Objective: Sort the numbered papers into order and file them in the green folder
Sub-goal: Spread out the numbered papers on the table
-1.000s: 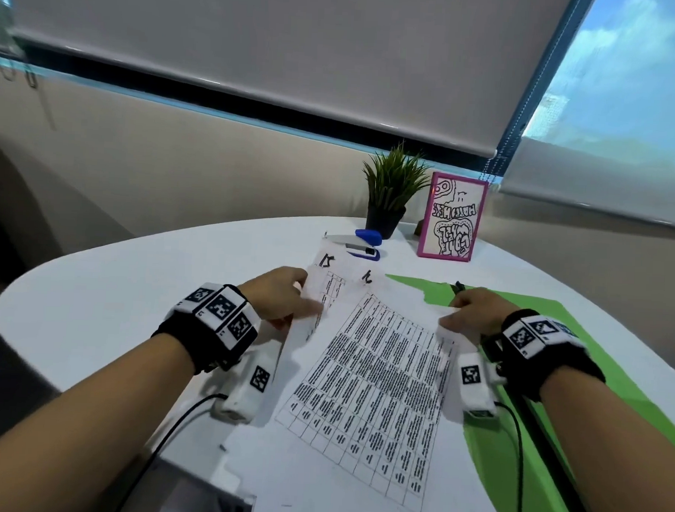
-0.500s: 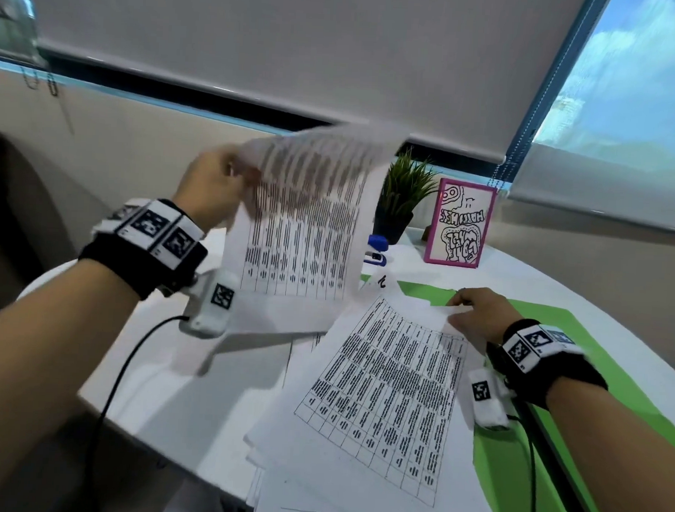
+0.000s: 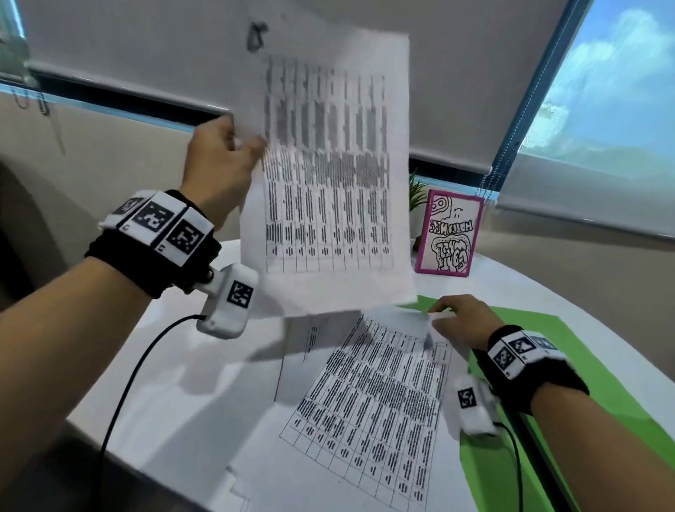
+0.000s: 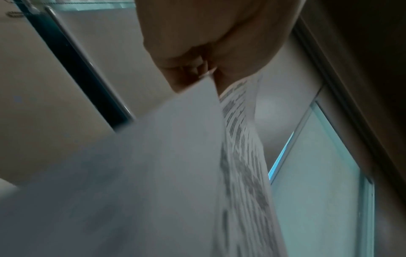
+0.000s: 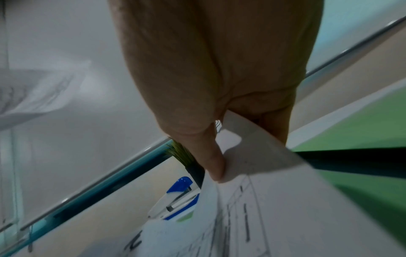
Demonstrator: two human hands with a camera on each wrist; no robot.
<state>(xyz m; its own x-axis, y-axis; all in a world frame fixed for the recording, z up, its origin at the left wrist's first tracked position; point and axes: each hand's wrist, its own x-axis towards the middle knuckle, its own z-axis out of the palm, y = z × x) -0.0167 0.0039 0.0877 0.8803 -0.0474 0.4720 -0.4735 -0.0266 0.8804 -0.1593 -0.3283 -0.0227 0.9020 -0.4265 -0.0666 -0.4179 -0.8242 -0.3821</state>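
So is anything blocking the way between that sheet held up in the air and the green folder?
Partly. The raised sheet hangs from the left hand. The green folder lies open to the right, but the right hand and the paper pile cover its near edge; the rest looks bare.

no legible text, raised sheet (image 3: 328,170) (print blurred)

White round table (image 3: 191,381), paper stack (image 3: 363,419), green folder (image 3: 578,367), pink-framed picture (image 3: 449,233), stapler (image 5: 173,200)

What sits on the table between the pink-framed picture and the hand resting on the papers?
Only bare white table and the far corner of the green folder separate the pink-framed picture from the right hand, seen in the head view.
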